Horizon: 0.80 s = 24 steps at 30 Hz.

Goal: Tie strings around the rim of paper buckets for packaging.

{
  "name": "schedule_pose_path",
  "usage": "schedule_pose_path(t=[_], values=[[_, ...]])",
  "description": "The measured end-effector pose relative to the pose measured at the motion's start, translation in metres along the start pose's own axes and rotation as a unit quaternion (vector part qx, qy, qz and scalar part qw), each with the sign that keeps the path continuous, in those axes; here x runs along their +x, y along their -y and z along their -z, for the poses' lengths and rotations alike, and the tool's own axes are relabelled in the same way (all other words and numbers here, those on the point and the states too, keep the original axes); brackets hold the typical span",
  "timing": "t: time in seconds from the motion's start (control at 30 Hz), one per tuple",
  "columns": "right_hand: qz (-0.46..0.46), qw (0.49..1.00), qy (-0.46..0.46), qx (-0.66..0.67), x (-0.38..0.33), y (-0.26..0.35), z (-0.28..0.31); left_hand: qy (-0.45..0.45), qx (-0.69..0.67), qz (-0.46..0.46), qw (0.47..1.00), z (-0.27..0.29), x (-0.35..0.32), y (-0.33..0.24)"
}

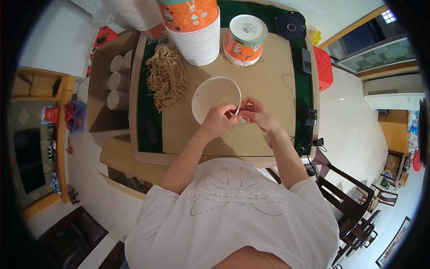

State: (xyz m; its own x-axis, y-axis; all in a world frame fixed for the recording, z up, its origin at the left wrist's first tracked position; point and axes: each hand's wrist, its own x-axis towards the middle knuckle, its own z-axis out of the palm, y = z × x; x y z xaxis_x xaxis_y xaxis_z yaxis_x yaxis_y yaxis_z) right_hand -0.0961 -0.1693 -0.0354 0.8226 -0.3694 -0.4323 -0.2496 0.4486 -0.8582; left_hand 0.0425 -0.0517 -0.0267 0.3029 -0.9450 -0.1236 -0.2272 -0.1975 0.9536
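A white-lined paper bucket (210,96) lies tilted on the table in front of me, its mouth facing up toward me. My left hand (219,120) reaches over the near right part of its rim, fingers closed at the edge and partly inside the mouth. Just outside that same rim, my right hand (259,115) is closed in a pinch, its fingertips almost meeting the left ones. Whatever small thing is between the right fingertips is too hidden to name. To the left lies a tangled heap of tan cords (166,78).
A tall stack of orange-printed paper buckets (197,40) stands at the back. Beside it is a lidded orange bucket (244,40) with cord around its base. A cardboard box (99,89) holding white cups sits left of the table. A phone (306,61) and black device (309,117) lie along the right edge.
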Motion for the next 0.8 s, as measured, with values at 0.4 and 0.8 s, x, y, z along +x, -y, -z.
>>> schedule_pose_path(t=[0.4, 0.8], values=[[0.018, 0.997, -0.065, -0.034, -0.023, -0.019, 0.007, -0.043, 0.107, -0.057, 0.992, -0.020, -0.004, 0.014], [0.005, 0.997, 0.020, 0.080, -0.040, -0.041, -0.010, 0.029, 0.204, -0.207, 0.956, -0.007, -0.032, 0.003]])
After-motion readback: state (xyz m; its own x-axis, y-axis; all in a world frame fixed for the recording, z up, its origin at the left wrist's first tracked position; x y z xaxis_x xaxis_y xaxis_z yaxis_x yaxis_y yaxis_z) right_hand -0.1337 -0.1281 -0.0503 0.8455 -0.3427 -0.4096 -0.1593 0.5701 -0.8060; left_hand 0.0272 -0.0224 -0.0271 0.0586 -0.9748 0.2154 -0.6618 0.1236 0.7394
